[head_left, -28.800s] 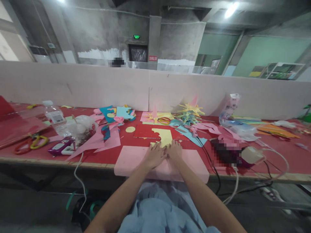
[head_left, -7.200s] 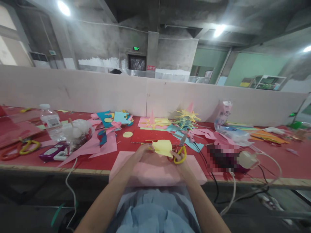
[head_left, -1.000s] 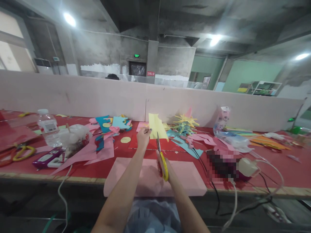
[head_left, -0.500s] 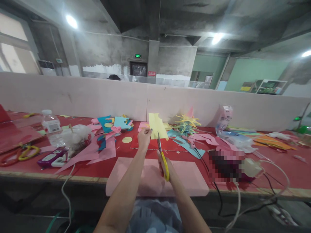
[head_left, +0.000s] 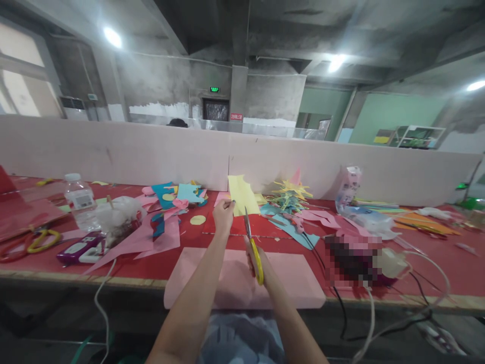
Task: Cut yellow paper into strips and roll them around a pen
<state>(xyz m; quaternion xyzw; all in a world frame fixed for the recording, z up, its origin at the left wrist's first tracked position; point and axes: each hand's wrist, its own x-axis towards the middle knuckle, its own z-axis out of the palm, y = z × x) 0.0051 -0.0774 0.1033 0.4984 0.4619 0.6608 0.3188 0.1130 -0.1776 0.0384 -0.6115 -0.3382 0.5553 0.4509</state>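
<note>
I see my left hand [head_left: 223,216] pinching the yellow paper [head_left: 241,195] at its lower left edge, held upright above the table [head_left: 435,253]. My right hand [head_left: 257,260] is closed on the yellow-handled scissors [head_left: 253,244], blades pointing up at the paper's bottom edge; can't tell if the blades are parted, too thin & blurry. Fingers in the handles mostly hidden. Pink sheet [head_left: 295,283] lies under both forearms at the table's near edge. Paper scraps [head_left: 166,212] to the left w/ a water bottle [head_left: 80,199]; another pair of scissors [head_left: 32,241] far left. Blurred patch at right hides an object, cables run off it
</note>
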